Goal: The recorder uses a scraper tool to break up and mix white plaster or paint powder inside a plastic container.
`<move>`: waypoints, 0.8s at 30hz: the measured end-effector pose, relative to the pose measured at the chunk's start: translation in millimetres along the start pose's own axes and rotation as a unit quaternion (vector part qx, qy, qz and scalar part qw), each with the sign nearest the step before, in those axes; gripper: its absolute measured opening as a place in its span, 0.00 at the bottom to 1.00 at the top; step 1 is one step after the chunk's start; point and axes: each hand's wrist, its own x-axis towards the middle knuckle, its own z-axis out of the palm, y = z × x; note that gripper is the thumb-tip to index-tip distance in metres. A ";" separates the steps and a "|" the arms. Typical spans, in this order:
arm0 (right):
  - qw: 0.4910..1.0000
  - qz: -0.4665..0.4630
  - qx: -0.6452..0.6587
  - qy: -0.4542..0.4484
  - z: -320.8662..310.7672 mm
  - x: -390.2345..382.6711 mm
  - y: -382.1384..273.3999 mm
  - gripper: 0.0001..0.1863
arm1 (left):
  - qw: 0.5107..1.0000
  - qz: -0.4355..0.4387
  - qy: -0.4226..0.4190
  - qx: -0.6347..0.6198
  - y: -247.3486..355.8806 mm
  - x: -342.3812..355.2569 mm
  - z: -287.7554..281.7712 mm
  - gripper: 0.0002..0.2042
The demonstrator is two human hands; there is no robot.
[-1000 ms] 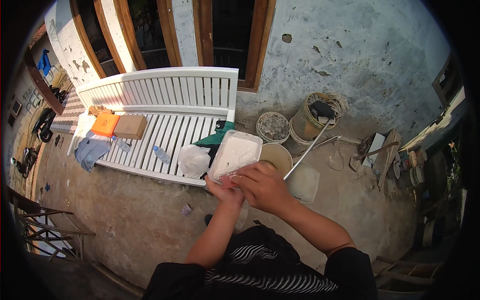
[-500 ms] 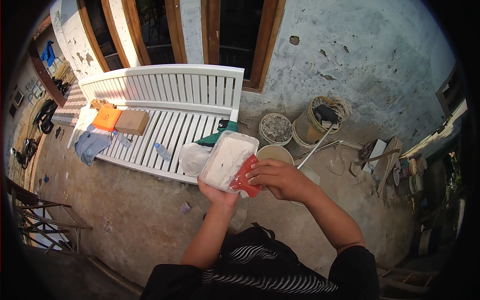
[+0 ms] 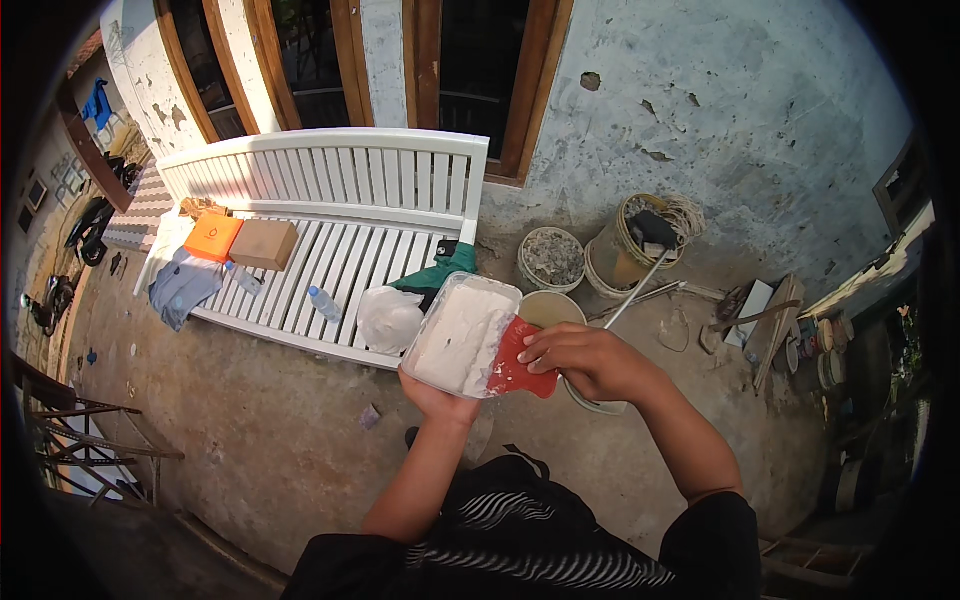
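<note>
My left hand (image 3: 438, 402) supports a clear plastic tub (image 3: 430, 380) from below, its fingers mostly hidden under it. White paste (image 3: 462, 335) fills the tub with a fairly smooth surface, scraped lower along the right side. In my right hand (image 3: 590, 362) is a flat red plastic scraper (image 3: 523, 376), pinched between thumb and fingers. Its left edge lies at the tub's right rim, and white smears dot its face.
Beyond the tub stands a white slatted bench (image 3: 330, 250) with an orange box (image 3: 213, 238), a brown box (image 3: 264, 246), a water bottle (image 3: 324, 304) and a plastic bag (image 3: 390, 320). Buckets (image 3: 552, 258) of rubble stand by the peeling wall (image 3: 720, 120). A pole (image 3: 637, 290) leans there.
The scraper has moved right with my right hand, from over the paste to the tub's right rim. The tub has shifted slightly right and down.
</note>
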 end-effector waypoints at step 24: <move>0.981 0.014 -0.177 0.081 32.3 -13.7 -29.8 0.20 | 0.996 0.058 0.059 0.038 -11.4 0.8 4.8 0.33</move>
